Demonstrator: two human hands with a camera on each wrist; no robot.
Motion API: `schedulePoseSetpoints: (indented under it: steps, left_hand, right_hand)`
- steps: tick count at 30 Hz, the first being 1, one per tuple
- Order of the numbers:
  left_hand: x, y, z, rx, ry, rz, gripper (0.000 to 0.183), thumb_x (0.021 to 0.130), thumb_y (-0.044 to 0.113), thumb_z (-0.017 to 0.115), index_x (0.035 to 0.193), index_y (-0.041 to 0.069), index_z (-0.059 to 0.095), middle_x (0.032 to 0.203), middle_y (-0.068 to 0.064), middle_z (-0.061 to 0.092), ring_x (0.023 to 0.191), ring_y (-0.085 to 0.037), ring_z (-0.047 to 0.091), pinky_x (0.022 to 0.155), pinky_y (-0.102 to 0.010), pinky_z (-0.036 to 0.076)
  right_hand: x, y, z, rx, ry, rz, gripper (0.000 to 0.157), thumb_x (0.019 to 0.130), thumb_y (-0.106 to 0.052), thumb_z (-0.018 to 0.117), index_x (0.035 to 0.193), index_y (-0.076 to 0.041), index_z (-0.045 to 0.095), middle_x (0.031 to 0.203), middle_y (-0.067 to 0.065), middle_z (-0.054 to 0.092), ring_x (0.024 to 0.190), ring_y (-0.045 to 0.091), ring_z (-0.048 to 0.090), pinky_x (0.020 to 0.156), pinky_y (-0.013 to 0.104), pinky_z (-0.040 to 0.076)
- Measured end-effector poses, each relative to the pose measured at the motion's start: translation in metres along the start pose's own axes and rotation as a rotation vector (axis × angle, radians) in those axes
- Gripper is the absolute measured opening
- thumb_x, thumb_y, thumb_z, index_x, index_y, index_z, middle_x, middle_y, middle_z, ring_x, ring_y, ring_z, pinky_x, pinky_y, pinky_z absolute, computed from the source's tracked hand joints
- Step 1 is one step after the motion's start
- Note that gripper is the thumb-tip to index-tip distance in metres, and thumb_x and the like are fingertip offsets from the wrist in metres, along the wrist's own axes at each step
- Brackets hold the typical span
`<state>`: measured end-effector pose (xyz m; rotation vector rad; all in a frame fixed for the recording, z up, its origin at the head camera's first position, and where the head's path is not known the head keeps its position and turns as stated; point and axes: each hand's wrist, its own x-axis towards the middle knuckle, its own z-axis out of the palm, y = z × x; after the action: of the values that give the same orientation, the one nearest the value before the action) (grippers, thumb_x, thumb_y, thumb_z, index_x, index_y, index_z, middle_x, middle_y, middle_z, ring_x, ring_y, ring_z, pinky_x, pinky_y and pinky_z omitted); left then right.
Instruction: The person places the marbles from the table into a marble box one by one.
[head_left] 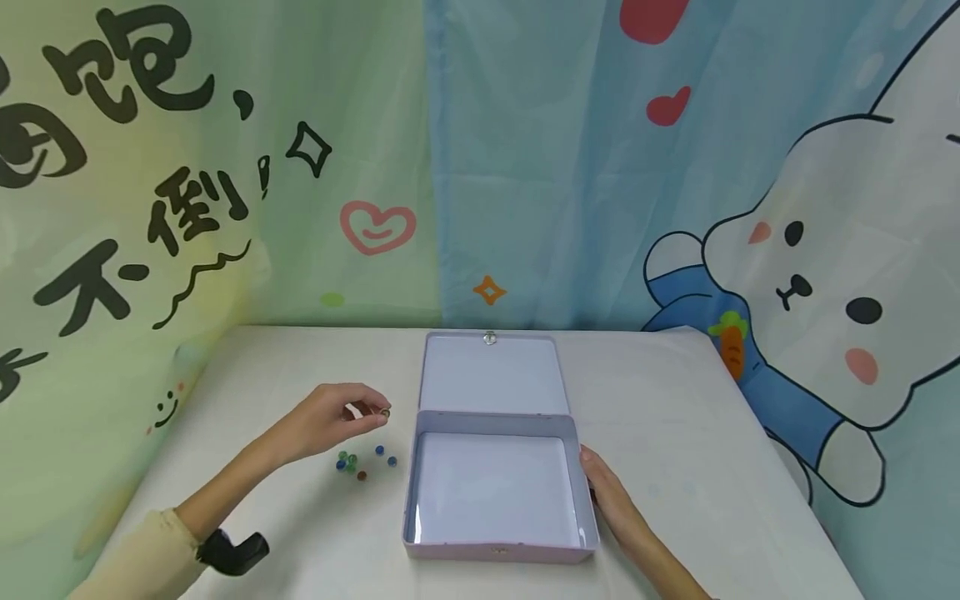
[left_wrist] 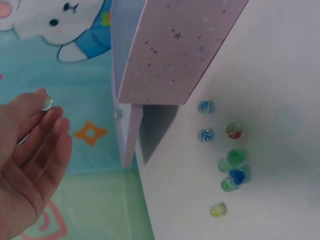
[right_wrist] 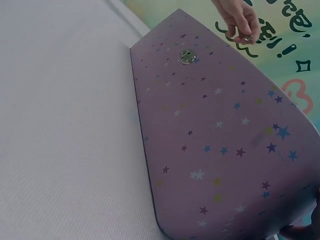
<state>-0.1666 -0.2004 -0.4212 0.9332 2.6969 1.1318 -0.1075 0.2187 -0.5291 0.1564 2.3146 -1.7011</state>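
Between thumb and fingertips, my left hand (head_left: 337, 417) pinches a clear marble (left_wrist: 47, 103), raised left of the box. Below it several glass marbles (left_wrist: 235, 157), green, blue, reddish and yellowish, lie loose on the table. A lilac tin box (head_left: 495, 552) stands flat with its hinged lid (head_left: 491, 375) laid back; only its bare white bottom shows inside. My right hand (head_left: 618, 500) rests along the outer right wall of the box, fingertips at the rim, its thumb hidden. Small stars and a metal clasp (right_wrist: 187, 56) mark the outside.
A white cloth covers the table (head_left: 697, 467), which reaches a printed curtain (head_left: 525, 167) behind. The lid lies near the table's back edge. A black wrist strap (head_left: 232, 552) sits at my left sleeve.
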Motion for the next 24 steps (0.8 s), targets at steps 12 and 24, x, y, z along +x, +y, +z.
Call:
schedulePoseSetpoints:
  steps: [12,24]
  left_hand:
    - [0.055,0.026,0.022,0.047,-0.257,0.122,0.017,0.091,0.018,0.067,0.106,0.01,0.071,0.096,0.004,0.072,0.086,-0.004,0.062,0.073,-0.019,0.054]
    - [0.126,0.066,0.067,0.179,-0.506,0.286,0.018,0.092,0.016,0.066,0.108,0.008,0.071,0.099,0.003,0.072,0.087,-0.002,0.061,0.08,-0.017,0.051]
  right_hand:
    - [0.0,0.0,0.002,0.016,0.017,-0.009,0.064,0.105,-0.046,0.025,0.15,0.0,0.028,0.154,0.025,0.033,0.143,0.044,0.028,0.117,0.06,0.022]
    - [0.0,0.002,0.001,0.005,0.012,0.0,0.065,0.104,-0.047,0.026,0.15,-0.001,0.028,0.155,0.024,0.031,0.144,0.044,0.025,0.117,0.061,0.02]
